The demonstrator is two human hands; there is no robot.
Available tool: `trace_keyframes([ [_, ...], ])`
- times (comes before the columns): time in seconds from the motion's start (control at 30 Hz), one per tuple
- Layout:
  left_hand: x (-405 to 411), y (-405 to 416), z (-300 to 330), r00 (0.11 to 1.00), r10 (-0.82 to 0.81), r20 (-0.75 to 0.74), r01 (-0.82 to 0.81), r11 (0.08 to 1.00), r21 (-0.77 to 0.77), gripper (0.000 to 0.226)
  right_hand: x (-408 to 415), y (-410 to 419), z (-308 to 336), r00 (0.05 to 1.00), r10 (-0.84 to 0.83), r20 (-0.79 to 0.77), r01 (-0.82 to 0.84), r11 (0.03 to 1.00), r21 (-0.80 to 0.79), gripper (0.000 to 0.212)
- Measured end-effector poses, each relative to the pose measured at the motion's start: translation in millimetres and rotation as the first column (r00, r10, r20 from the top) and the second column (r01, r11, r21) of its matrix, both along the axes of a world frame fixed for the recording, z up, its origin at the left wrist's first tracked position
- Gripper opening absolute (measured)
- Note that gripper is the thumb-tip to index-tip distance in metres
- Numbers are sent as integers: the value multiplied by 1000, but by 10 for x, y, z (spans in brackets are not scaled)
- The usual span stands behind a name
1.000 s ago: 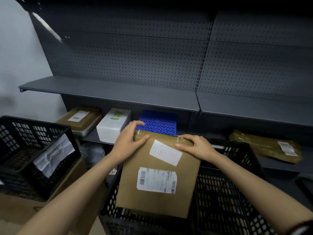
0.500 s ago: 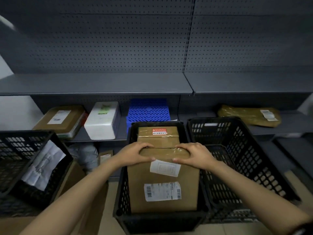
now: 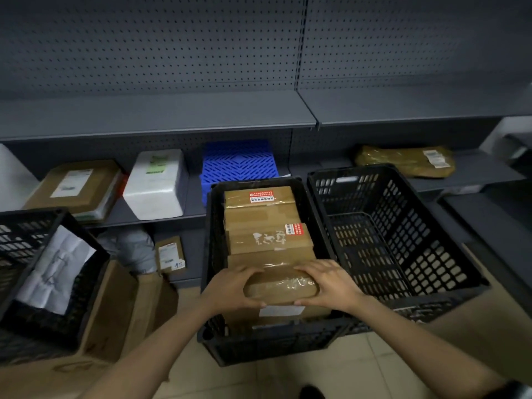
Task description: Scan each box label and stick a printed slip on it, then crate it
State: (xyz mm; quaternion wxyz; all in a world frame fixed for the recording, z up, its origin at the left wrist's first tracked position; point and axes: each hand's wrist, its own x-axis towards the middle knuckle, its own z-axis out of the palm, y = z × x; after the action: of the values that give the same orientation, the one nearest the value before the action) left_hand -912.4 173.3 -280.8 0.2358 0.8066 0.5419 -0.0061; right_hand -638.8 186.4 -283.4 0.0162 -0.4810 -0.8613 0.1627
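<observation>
Crating step, nearly done. Left hand [image 3: 230,289] and right hand [image 3: 331,285] curled round the two ends of the brown box [image 3: 280,287], thumbs on the near face, fingers over the taped top edge. Box standing on edge at the near end of the middle black crate [image 3: 210,254], white slip [image 3: 280,311] just below the grip, packed boxes [image 3: 267,226] just beyond the fingers. Next, probably: push down until seated, then loosen both hands and lift clear without snagging the crate wall.

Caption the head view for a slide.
Both hands, left hand and right hand, lower a cardboard box into the black crate.
</observation>
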Motion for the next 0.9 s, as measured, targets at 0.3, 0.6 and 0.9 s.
trace_keyframes([
  [0.3,-18,-278,-325,992,-78,-99,75,997,-33,77,-42,-158,-348,998,46,49,-41,996,-85,87],
  [0.6,143,-254,-283,993,-107,-48,111,990,93,59,97,-183,-259,994,-62,89,71,992,-108,45],
  [0.9,1003,41,98,965,-262,-16,251,905,343,24,600,-422,197,984,-170,62,158,974,163,33],
])
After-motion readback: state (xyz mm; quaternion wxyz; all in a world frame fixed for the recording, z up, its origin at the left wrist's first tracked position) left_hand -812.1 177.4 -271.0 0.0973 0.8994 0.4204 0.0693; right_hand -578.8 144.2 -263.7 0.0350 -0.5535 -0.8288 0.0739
